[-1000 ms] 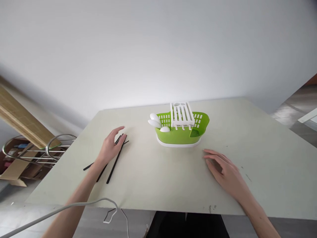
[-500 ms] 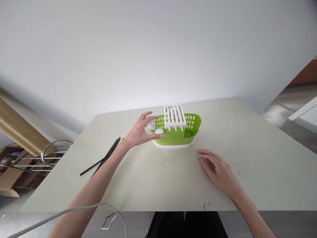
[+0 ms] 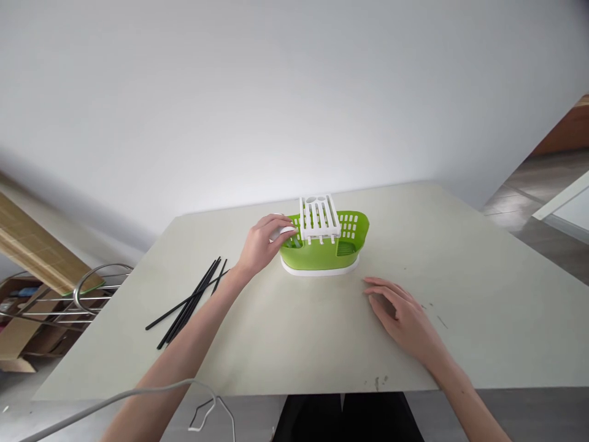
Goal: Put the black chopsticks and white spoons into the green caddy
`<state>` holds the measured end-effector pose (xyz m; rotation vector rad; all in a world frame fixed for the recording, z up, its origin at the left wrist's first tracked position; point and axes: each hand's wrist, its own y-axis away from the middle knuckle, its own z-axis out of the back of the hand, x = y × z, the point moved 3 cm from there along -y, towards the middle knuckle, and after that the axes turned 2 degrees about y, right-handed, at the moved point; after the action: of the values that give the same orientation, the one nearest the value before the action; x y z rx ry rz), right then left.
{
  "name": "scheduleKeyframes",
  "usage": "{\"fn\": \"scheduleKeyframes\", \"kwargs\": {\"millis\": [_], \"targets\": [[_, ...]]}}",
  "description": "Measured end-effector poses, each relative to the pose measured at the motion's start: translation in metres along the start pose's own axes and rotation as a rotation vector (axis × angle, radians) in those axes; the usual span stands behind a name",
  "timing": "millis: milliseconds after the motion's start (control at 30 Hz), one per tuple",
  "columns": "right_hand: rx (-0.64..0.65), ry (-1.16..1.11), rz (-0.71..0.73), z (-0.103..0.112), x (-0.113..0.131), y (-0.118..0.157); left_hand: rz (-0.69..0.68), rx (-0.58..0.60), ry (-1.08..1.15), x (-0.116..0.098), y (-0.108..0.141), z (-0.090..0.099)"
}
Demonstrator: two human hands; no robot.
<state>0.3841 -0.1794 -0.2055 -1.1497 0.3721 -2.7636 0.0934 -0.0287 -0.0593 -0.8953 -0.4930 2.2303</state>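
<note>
A green basket (image 3: 317, 259) with a white base and a white slatted rack (image 3: 321, 228) across its top stands near the back of the table. At the basket's left end, my left hand (image 3: 264, 242) has its fingers closed on a white spoon (image 3: 288, 230), whose rounded bowl shows between thumb and fingers. Another white edge shows behind those fingers, mostly hidden. My right hand (image 3: 405, 319) rests on the table to the right and in front of the basket, fingers loosely apart, holding nothing.
Several black chopsticks (image 3: 191, 304) lie crossed on the table (image 3: 294, 344), left of my left forearm. A grey cable (image 3: 138, 391) passes at the lower left. Beyond the left table edge are a metal rack (image 3: 99, 285) and a cardboard box (image 3: 21, 337).
My left thumb and fingers have come together on the white spoon and lifted it a little from the basket's left end. My right hand stays in place. The view has shifted slightly.
</note>
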Motion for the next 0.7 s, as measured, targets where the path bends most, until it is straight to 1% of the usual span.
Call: {"fn": "scheduleKeyframes", "kwargs": {"millis": [100,167,333,433,533,700], "targets": [[-0.012,0.006,-0.001,0.001,0.0,0.0,-0.067,0.006,-0.076,-0.001,-0.002,-0.002],[-0.011,0.014,-0.003,0.001,0.001,0.0,-0.085,0.025,-0.138,0.001,-0.004,-0.001],[-0.015,0.021,-0.006,0.002,0.003,0.0,-0.1,0.088,-0.192,0.004,-0.012,0.0],[-0.007,0.01,-0.021,0.002,0.003,0.0,-0.069,0.098,-0.196,0.007,-0.017,0.0],[0.005,-0.01,-0.036,0.002,0.003,0.0,-0.009,0.054,-0.222,0.01,-0.022,-0.001],[0.003,-0.023,-0.039,0.003,0.004,-0.001,0.055,-0.078,-0.291,0.015,-0.029,-0.004]]}}
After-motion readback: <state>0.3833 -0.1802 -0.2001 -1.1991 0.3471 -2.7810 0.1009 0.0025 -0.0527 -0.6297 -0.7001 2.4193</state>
